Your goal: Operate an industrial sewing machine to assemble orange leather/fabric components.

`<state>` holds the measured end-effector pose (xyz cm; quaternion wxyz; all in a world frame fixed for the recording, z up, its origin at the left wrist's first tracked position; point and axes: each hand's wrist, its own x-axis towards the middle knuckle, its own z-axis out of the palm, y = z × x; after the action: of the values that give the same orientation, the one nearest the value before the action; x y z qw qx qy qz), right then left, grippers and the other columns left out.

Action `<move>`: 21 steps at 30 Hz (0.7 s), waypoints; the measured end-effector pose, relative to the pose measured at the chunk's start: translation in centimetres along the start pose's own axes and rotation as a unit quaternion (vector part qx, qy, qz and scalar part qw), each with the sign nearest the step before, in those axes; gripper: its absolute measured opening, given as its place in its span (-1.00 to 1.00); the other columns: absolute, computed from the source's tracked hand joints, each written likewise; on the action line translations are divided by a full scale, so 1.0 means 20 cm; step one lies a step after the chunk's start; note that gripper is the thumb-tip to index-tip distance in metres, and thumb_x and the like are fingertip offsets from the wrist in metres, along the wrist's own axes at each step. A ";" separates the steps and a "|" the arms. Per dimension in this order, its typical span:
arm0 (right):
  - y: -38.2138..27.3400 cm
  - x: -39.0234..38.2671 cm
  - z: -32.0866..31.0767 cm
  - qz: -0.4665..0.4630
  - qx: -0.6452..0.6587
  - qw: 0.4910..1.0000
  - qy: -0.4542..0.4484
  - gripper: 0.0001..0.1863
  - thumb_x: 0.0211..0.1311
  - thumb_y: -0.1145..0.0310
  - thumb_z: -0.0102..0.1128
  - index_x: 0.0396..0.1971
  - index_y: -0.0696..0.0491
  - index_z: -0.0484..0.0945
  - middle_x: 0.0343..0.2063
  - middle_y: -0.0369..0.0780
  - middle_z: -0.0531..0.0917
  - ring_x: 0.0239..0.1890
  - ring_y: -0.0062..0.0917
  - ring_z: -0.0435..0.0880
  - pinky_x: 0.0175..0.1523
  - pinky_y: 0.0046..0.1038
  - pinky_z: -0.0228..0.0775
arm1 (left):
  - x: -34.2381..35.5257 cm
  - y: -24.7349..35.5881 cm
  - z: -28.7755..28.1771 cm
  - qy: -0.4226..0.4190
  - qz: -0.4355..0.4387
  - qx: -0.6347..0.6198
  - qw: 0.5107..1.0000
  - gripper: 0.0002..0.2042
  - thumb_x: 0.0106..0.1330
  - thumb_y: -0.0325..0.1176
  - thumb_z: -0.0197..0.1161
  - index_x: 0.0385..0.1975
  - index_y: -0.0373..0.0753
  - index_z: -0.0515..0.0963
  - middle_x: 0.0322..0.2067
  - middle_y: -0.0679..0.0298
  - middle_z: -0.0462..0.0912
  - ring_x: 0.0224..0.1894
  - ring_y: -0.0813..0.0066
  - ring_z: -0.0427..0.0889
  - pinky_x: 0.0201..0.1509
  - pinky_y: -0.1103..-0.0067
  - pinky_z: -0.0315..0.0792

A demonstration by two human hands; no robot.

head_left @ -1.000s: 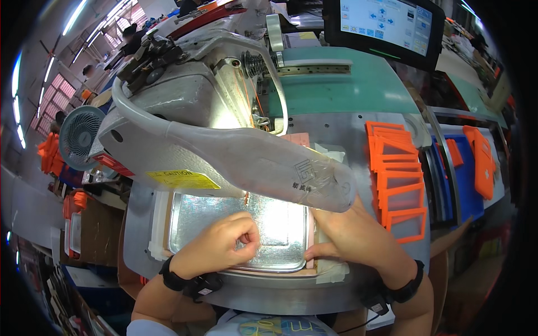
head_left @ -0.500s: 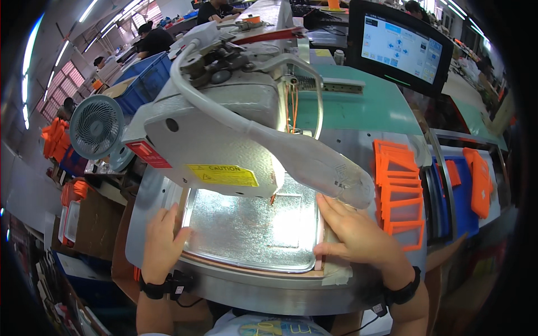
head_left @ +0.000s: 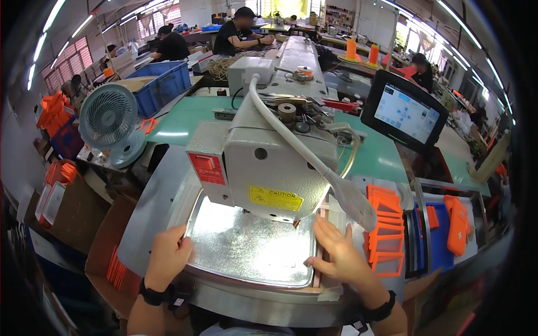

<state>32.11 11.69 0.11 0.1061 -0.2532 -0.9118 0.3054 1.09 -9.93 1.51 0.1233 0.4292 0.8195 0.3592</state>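
A shiny silver panel (head_left: 252, 252) with a rounded rim lies flat under the head of a grey industrial sewing machine (head_left: 274, 162). At its left edge is my left hand (head_left: 166, 257), the fingers curled in and the thumb close to them. Whatever those fingers may hold is hidden. My right hand (head_left: 342, 255) rests along the panel's right edge, fingers stretched out and thumb apart, over a pinkish strip (head_left: 317, 280). Bright light from the machine glares on the panel. A grey lamp arm (head_left: 353, 201) hangs just above my right hand.
Orange mesh-filled frames (head_left: 386, 238) lie stacked to the right, beside a tray with an orange pouch (head_left: 458, 224). A control screen (head_left: 406, 112) stands at the back right. On the left are a fan (head_left: 109, 120), a blue crate (head_left: 162, 84) and cardboard boxes (head_left: 106, 263). People work farther back.
The view has tilted up, showing more of the room. My left hand's fingers have gone from stretched along the edge to curled in. My right hand stays at the panel's right edge.
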 end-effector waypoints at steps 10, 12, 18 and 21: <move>-0.19 0.10 0.07 -0.019 -0.187 0.982 -0.002 -0.21 0.15 0.01 0.35 0.22 0.29 0.38 0.29 -0.01 0.42 0.36 -0.23 0.35 0.36 0.41 -0.28 | -0.06 0.05 -0.18 0.029 -0.060 -0.114 0.991 -0.67 0.22 -0.54 0.07 -0.02 -0.38 0.61 -0.45 0.13 0.61 -0.47 0.55 0.55 -0.39 0.57 0.42; -0.20 0.11 0.09 -0.028 -0.172 0.985 0.013 -0.24 0.14 0.04 0.36 0.19 0.29 0.41 0.25 -0.04 0.47 0.34 -0.25 0.39 0.35 0.42 -0.27 | -0.07 0.05 -0.21 0.047 -0.047 -0.107 0.992 -0.66 0.25 -0.53 0.07 0.01 -0.37 0.60 -0.42 0.20 0.62 -0.40 0.58 0.57 -0.32 0.60 0.44; -0.18 0.16 0.14 -0.062 -0.170 0.983 0.040 -0.31 0.15 0.11 0.37 0.16 0.26 0.43 0.18 -0.06 0.51 0.30 -0.25 0.40 0.30 0.47 -0.21 | -0.13 0.17 -0.31 0.028 -0.009 -0.294 0.955 -0.49 0.35 -0.37 0.19 0.27 -0.45 0.36 0.02 0.18 0.56 -0.02 0.53 0.55 0.07 0.64 0.38; -0.19 0.17 0.16 -0.071 -0.182 0.979 0.051 -0.35 0.16 0.16 0.36 0.15 0.24 0.44 0.14 -0.07 0.51 0.28 -0.24 0.39 0.28 0.50 -0.19 | -0.16 0.20 -0.27 0.020 0.086 -0.331 0.939 -0.32 0.35 -0.29 0.26 0.39 -0.45 0.17 0.24 0.07 0.40 0.18 0.45 0.46 0.24 0.60 0.29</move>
<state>26.61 9.28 0.02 0.1258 -0.2178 -0.9612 0.1131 2.62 -13.65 7.80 0.2108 0.4259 0.6160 0.6282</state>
